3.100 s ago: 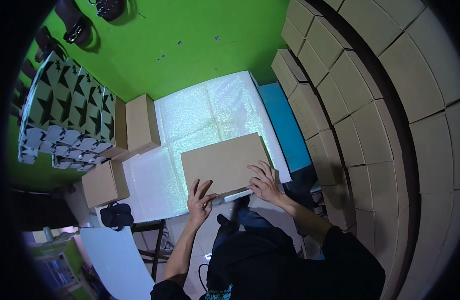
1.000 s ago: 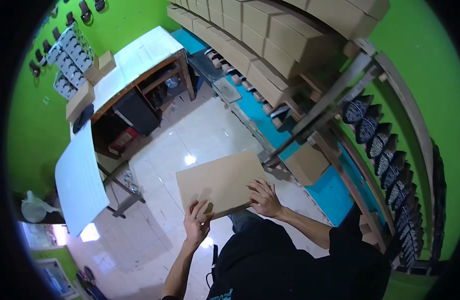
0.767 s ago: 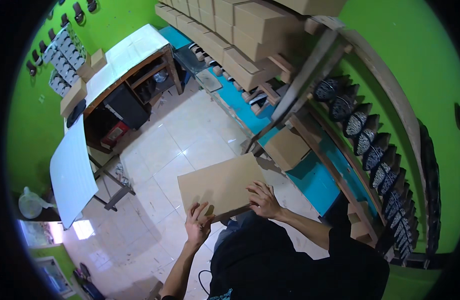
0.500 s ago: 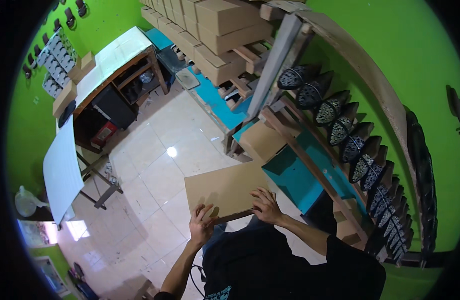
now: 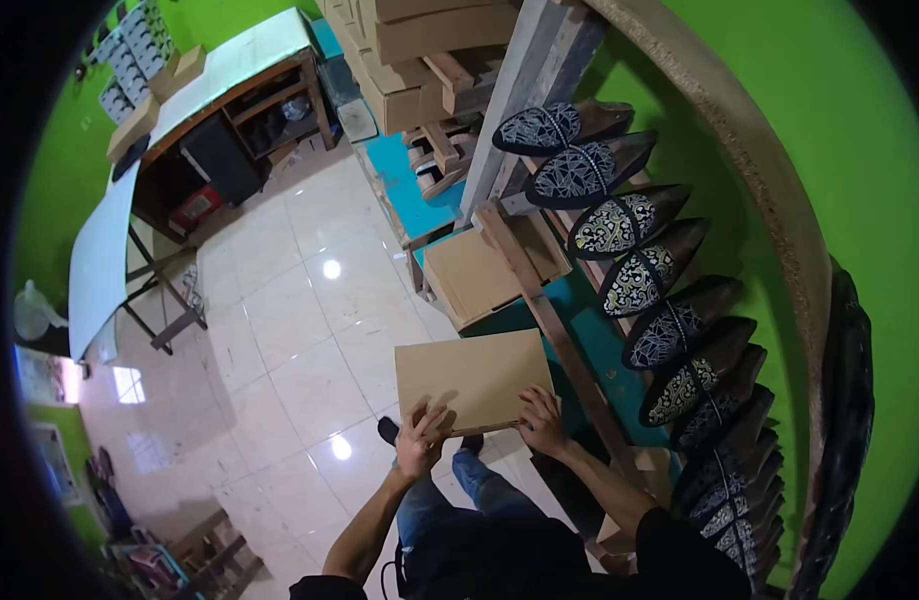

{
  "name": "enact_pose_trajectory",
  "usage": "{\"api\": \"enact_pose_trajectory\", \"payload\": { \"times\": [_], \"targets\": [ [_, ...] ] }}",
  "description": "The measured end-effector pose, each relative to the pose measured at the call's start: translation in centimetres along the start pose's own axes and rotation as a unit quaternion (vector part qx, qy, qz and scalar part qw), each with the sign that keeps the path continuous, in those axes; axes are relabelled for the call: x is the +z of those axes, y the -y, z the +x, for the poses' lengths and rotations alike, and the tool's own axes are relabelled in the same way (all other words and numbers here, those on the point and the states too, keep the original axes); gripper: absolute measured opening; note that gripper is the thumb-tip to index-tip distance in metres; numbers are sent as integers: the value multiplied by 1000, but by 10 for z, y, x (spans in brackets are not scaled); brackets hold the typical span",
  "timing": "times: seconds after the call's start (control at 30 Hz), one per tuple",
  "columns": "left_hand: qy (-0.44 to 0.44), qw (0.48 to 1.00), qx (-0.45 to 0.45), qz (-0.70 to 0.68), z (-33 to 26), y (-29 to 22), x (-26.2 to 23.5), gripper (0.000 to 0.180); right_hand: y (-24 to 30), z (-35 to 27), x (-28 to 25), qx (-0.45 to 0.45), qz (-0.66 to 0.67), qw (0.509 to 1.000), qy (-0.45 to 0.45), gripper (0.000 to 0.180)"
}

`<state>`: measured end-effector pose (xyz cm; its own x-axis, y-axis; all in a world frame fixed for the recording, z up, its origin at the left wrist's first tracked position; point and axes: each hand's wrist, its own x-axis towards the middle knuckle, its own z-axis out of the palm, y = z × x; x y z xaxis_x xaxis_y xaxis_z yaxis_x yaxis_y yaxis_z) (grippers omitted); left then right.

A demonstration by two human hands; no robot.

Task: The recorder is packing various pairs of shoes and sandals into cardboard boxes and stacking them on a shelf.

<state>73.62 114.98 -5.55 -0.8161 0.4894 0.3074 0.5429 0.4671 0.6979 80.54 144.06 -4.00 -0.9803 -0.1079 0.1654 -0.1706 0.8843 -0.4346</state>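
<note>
Pale tiles [image 5: 280, 330] are covering the floor beside a bright green wall [image 5: 865, 130]. Near the middle, the left hand [image 5: 420, 442] and the right hand [image 5: 543, 420] are grasping a brown cardboard box [image 5: 475, 375] by its near edge, one toward each corner, and the box is hanging above the floor before the person's legs. Just beyond, another box [image 5: 468, 268] is resting on a turquoise surface [image 5: 612, 345]; rightward, patterned shoes [image 5: 632, 283] are forming a row. Farther off, upper left, a white-covered tabletop [image 5: 245, 70] is standing.
</note>
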Motion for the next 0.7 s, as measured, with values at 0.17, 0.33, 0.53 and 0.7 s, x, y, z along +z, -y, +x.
{"api": "enact_pose_trajectory", "payload": {
  "times": [0.17, 0.33, 0.53, 0.7],
  "targets": [
    [-13, 999, -15, 27, -9, -2, 42, 17, -41, -8, 14, -4, 10, 999, 35, 17],
    [-1, 996, -39, 85, -27, -11, 75, 20, -37, -18, 22, -15, -78, 994, 75, 17],
    [-24, 995, -82, 49, -12, -38, 119, 32, 6, -22, 26, 14, -26, 995, 91, 43],
    [-10, 996, -75, -40, 19, -43, 125, 38, 4, -11, 34, 62, -35, 993, 100, 65]
  ]
}}
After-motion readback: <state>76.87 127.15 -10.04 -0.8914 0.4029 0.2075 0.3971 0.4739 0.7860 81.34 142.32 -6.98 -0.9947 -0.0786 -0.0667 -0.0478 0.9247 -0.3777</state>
